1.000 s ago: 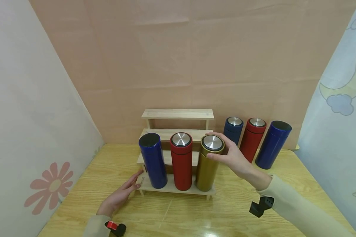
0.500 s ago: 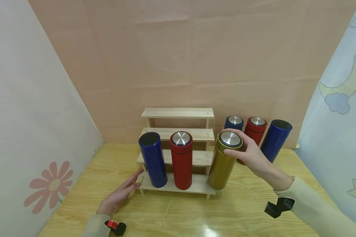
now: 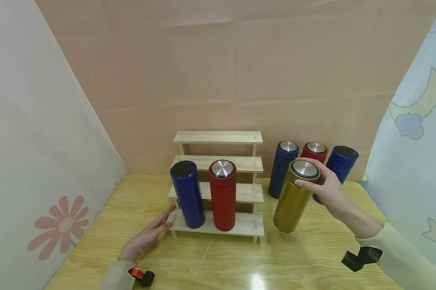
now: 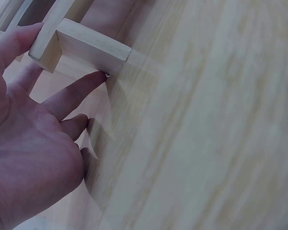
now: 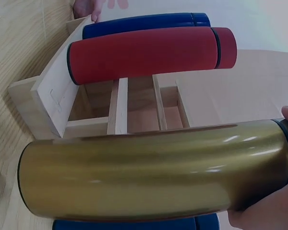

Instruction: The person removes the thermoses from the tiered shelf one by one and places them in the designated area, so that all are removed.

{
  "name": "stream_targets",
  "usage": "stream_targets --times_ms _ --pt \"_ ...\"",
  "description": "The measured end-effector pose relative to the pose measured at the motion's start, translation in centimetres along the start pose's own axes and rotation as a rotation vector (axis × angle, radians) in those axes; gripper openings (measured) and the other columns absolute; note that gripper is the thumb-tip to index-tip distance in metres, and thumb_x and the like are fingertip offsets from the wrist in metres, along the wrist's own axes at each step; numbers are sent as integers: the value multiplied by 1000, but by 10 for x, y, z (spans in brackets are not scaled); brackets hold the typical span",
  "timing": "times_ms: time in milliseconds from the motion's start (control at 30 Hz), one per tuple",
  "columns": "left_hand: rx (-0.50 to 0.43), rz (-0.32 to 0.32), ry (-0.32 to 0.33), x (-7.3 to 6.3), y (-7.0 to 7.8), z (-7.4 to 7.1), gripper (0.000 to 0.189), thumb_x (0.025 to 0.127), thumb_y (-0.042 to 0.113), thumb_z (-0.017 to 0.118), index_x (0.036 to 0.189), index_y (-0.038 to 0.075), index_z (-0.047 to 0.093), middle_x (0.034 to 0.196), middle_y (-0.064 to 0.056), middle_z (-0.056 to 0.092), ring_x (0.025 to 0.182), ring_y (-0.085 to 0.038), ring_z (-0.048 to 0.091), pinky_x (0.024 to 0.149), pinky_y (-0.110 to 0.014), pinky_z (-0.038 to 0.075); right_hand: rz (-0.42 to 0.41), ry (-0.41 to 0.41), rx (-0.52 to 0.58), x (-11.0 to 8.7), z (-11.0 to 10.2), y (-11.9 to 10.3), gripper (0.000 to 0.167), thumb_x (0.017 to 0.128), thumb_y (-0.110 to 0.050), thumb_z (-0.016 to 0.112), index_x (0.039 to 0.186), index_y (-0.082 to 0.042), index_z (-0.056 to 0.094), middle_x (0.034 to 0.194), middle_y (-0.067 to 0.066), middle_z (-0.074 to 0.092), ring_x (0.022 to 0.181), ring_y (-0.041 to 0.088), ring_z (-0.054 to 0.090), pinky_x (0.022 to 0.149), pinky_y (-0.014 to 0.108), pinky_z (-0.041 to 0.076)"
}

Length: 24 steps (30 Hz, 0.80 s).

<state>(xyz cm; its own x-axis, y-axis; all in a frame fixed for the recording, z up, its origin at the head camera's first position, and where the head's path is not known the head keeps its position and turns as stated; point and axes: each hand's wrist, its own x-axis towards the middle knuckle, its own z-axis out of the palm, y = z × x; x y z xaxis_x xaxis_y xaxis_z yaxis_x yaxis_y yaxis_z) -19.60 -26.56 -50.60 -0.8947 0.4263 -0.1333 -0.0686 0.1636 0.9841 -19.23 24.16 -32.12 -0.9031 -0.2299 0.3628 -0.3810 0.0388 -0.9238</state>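
My right hand (image 3: pixel 328 191) grips a gold thermos bottle (image 3: pixel 293 203) near its silver-topped lid, to the right of a stepped wooden rack (image 3: pixel 244 223). Whether its base touches the table cannot be told. The right wrist view shows the gold body lying across the picture, with my fingertips at the lid end. A shiny blue thermos (image 3: pixel 189 201) and a red thermos (image 3: pixel 223 203) stand on the rack's lowest step. At that step's left end, my left hand (image 3: pixel 144 241) touches the board and leg with thumb and extended fingers (image 4: pixel 77 96).
Behind the gold bottle stand a dark blue thermos (image 3: pixel 283 171), a red one (image 3: pixel 315 151) partly hidden, and a shiny blue one (image 3: pixel 341 165) partly hidden. The rack's upper steps (image 3: pixel 218 137) rise toward the backdrop (image 3: pixel 221 72). A wood-grain table (image 3: pixel 218 266) lies underneath.
My right hand has carried the gold thermos off the right end of the lowest step, rightward past the rack's edge. My left hand has stayed at the rack.
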Motion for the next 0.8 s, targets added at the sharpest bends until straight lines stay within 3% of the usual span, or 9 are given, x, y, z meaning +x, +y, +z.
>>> stream_targets --times_ms 167,333,600,800 --pt "-5 -3 -5 1 0 1 63 104 21 44 157 21 9 160 -8 -14 142 -36 -18 101 -71 -10 60 83 12 -5 -13 4 42 91 3 62 125 -22 57 112 -7 60 96 6 59 78 18 48" --pt "0 2 -4 0 0 1 63 104 20 44 157 20 10 160 -10 -13 142 -37 -18 101 -71 -10 106 138 101 -8 -31 8 41 91 3 61 124 -21 55 113 -7 59 96 5 59 79 15 48" --pt "5 1 6 0 0 1 63 104 21 44 157 21 9 160 -10 -13 142 -36 -17 100 -72 -10 124 266 86 -14 -63 14 44 88 5 65 120 -25 59 105 -13 62 92 0 56 77 10 43" --pt "0 -1 8 1 1 3 64 104 21 45 157 22 10 160 -9 -13 142 -36 -17 100 -72 -10 98 327 158 -17 -84 19 43 87 10 63 117 -21 59 107 -10 59 93 -1 57 79 8 43"
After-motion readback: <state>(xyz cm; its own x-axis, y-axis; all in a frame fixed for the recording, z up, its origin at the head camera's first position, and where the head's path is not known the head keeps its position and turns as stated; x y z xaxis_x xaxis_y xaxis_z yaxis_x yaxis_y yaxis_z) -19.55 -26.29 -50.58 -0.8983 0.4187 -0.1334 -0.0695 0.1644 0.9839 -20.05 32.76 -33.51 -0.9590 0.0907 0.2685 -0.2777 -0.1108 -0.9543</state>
